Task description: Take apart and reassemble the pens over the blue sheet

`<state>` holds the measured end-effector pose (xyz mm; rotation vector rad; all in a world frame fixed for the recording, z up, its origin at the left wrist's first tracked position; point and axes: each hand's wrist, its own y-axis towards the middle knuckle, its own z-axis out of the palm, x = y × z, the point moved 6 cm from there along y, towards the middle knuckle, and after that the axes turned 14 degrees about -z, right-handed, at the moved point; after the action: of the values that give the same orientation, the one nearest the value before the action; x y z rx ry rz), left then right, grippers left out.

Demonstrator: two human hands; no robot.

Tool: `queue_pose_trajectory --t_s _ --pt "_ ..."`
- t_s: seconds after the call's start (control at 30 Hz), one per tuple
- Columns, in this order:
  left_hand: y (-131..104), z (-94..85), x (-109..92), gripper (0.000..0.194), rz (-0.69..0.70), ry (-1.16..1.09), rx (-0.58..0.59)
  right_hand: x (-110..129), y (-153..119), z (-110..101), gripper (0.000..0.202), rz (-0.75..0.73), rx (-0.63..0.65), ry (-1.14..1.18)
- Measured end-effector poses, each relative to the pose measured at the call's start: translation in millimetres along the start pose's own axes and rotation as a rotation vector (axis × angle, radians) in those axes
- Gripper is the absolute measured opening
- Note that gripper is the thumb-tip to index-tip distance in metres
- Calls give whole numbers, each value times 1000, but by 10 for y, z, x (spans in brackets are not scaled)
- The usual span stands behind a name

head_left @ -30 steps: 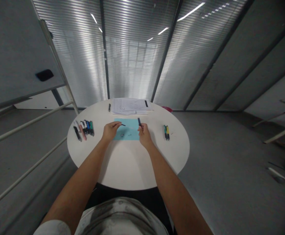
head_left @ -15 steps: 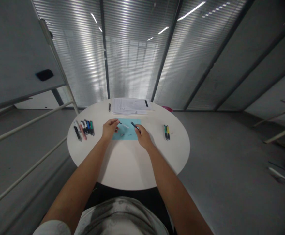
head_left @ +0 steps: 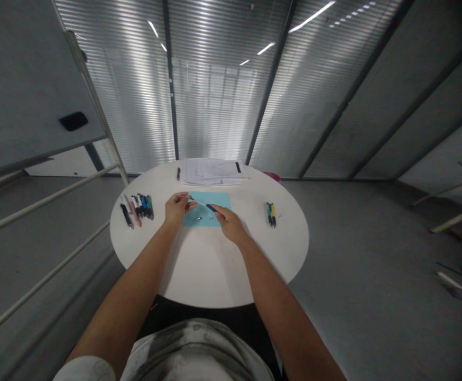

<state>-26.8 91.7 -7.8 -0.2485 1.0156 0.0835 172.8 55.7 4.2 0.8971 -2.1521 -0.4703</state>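
Observation:
Over the left part of a light-blue sheet (head_left: 222, 200), my left hand (head_left: 177, 209) pinches a thin pale refill (head_left: 199, 201) by its dark end. My right hand (head_left: 229, 222) grips a dark pen barrel (head_left: 212, 208) near the sheet's right side. The refill's other end meets the barrel's tip end; whether it is inside is too small to tell. Two small parts lie on the sheet below: a shiny one (head_left: 199, 218) and a fainter one (head_left: 211, 218).
Several pens (head_left: 141, 206) lie at the left of the round white table (head_left: 203, 270). A green pen (head_left: 269, 214) and a yellow pen (head_left: 273, 215) lie at the right. Papers (head_left: 211, 172) and a dark pen (head_left: 178, 173) are at the back.
The refill and the dark barrel, apart before, now meet end to end. My right hand has shifted slightly left, and the barrel is lined up with the refill.

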Motion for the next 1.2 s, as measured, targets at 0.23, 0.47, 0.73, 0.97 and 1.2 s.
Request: queue_pose_trajectory --t_s 0.23,0.47,0.73,0.97,1.2 --pt "60 -52 24 23 13 -10 -1 22 -8 17 39 -16 15 8" --pt "46 -40 19 22 16 3 -7 26 -8 1 38 0 35 -43" --pt "20 -25 -8 24 83 57 -5 56 -15 -29 36 19 52 -174" --pt "-6 -24 -29 23 82 66 -25 78 -14 -38 35 24 67 -228" --pt "29 -59 -39 19 80 47 -44 62 -17 -23 35 21 68 -225"
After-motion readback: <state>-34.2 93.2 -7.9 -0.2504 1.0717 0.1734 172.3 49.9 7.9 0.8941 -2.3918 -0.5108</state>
